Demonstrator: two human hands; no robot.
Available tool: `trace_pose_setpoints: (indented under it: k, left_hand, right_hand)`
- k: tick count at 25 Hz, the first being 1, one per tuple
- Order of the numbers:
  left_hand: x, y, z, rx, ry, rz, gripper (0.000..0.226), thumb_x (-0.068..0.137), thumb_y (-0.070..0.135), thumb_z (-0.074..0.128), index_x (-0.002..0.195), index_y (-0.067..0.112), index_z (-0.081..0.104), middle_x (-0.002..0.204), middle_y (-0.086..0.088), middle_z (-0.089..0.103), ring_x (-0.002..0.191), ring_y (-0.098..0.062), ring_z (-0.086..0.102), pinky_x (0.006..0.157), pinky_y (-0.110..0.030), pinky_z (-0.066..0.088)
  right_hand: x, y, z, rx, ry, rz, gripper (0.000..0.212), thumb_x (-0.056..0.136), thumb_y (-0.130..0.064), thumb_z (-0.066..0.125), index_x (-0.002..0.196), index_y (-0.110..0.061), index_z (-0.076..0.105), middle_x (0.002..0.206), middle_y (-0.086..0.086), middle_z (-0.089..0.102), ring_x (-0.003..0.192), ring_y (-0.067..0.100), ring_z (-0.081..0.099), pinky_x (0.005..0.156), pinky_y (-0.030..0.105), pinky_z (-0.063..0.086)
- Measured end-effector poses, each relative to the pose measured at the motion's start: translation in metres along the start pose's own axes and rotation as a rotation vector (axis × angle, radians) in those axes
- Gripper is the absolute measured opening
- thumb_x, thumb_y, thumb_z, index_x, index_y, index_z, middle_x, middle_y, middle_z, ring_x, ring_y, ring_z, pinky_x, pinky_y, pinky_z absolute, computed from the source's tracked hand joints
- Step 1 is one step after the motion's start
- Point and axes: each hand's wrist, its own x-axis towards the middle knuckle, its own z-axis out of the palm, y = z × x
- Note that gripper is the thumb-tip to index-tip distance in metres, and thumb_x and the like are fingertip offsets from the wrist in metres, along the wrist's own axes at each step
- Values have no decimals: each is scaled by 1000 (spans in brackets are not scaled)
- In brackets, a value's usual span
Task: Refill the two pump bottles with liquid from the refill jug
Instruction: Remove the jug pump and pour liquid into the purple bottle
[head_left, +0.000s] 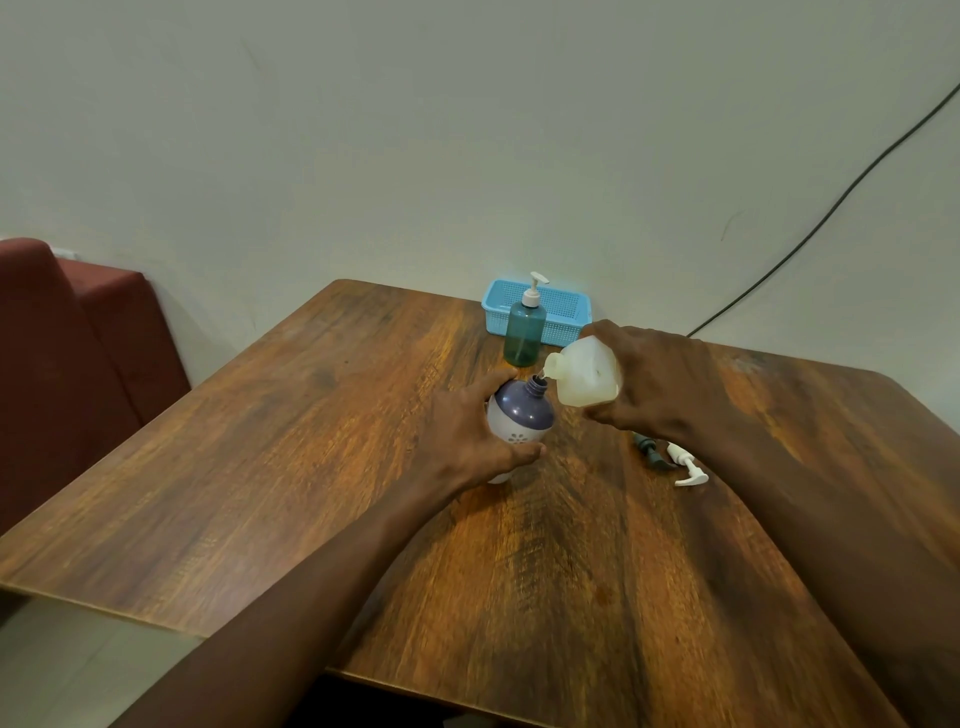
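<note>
A purple-and-white pump bottle (521, 415) stands on the wooden table (291, 431) with its neck open. My left hand (467, 434) grips its body. My right hand (657, 382) holds the translucent refill jug (587, 379), tilted with its spout just above the bottle's neck. A thin stream of liquid runs from spout to neck. Behind them stands a teal pump bottle (524, 330) with its white pump screwed on. A white pump head (687, 464) lies on the table to the right, beside a dark cap (648, 449).
A light blue plastic basket (563, 309) sits at the table's far edge against the wall. A black cable (831, 208) runs down the wall at the right. A dark red sofa (67, 353) stands left of the table.
</note>
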Motion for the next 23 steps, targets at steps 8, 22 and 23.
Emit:
trace_pose_setpoints:
  k: [8,22,23]
  left_hand:
    - [-1,0,1,-7,-7,-1,90,65,49,94,141,17,58,128,1,69,105,1,59,87,3,38]
    - [-3,2,0,-33,-10,-4,89,64,60,85,139,18,60,124,3,70,102,5,57,85,2,40]
    - [-2,2,0,-32,-13,-6,89,64,57,87,139,18,59,124,3,70,102,5,57,86,2,40]
  right_hand:
    - [-2,4,4,-3,-5,5,76,70,-48,86,132,-18,54,116,11,70,91,27,67,78,29,42]
    - [-2,4,4,-20,0,8,76,69,-48,86,132,-18,55,117,10,70,90,27,66,77,28,41]
    - [-2,4,4,-19,6,7,76,69,-47,87,131,-17,56,116,11,70,90,27,67,77,28,41]
